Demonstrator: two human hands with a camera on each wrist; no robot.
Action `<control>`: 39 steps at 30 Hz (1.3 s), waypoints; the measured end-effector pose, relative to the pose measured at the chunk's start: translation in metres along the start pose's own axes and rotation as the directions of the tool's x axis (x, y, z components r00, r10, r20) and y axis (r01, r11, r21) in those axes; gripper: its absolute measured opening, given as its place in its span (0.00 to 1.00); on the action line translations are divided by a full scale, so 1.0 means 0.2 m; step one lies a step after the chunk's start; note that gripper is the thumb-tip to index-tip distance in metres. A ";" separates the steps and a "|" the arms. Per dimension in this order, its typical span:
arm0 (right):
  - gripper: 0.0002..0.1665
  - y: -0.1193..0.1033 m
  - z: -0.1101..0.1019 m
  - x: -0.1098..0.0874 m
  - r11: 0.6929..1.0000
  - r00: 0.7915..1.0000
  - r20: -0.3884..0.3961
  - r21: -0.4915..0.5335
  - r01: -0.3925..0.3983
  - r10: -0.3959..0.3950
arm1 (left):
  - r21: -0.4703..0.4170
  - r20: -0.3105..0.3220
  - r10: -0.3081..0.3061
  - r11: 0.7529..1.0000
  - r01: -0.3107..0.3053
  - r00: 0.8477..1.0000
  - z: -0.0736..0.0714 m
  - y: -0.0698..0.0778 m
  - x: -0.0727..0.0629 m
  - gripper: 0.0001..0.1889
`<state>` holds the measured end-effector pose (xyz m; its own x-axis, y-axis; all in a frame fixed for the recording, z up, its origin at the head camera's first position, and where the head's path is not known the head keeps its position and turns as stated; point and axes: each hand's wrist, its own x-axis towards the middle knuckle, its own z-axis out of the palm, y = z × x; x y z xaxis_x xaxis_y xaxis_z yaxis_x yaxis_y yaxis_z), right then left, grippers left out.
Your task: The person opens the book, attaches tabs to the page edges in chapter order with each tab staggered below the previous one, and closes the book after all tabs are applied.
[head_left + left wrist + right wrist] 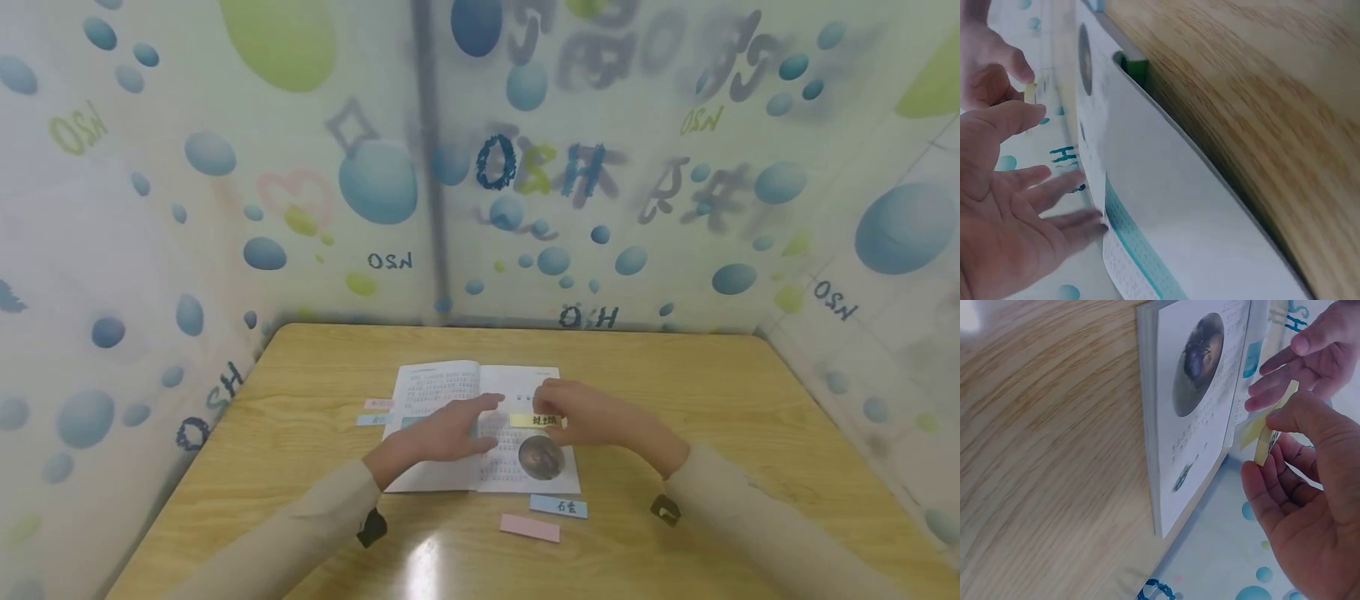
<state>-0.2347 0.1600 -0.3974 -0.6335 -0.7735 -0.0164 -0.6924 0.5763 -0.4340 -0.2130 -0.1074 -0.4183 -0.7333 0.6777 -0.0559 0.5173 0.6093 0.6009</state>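
Note:
An open book lies on the wooden table, with text on both pages and a round photo on the right one. Over that page, my right hand pinches a yellow sticky note pad between thumb and fingers. Dark handwriting marks the pad, and one yellow leaf stands away from it. My left hand is above the middle of the book, fingers extended and thumb apart. In the left wrist view its lower fingertips are right at the page edge.
A blue sticky note pad with handwriting and a pink pad lie in front of the book. Pink and blue strips show at its left edge. Patterned walls enclose the table behind and at both sides.

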 end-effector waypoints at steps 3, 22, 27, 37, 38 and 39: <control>0.13 -0.01 0.00 0.03 1.000 1.000 -0.016 -0.001 0.024 -0.024 | -0.117 -0.016 0.033 0.992 -0.035 0.999 0.00 0.01 0.01 0.28; 0.12 -0.06 0.04 0.06 0.997 0.997 -0.073 0.078 0.000 0.006 | -0.284 -0.298 -0.059 0.958 -0.029 0.953 0.08 0.06 -0.01 0.10; 0.10 -0.04 0.05 0.04 0.996 0.996 -0.093 0.089 0.012 -0.004 | -0.339 -0.298 -0.070 0.940 -0.037 0.952 0.09 0.05 -0.02 0.10; 0.08 -0.03 0.04 0.03 0.995 0.991 -0.115 0.061 0.083 -0.076 | -0.413 -0.278 -0.129 0.911 0.003 0.952 0.10 0.05 -0.04 0.11; 0.08 -0.03 0.04 0.03 0.995 0.990 -0.116 0.053 0.087 -0.080 | -0.399 -0.281 -0.132 0.917 0.009 0.950 0.10 0.05 -0.04 0.11; 0.08 -0.03 0.04 0.03 0.995 0.990 -0.118 0.046 0.089 -0.083 | -0.383 -0.286 -0.134 0.924 0.015 0.949 0.10 0.05 -0.04 0.11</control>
<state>-0.2317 0.1508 -0.4013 -0.6103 -0.7822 0.1255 -0.7292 0.4927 -0.4749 -0.1937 -0.0986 -0.4289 -0.8913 0.4435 0.0942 0.2976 0.4154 0.8596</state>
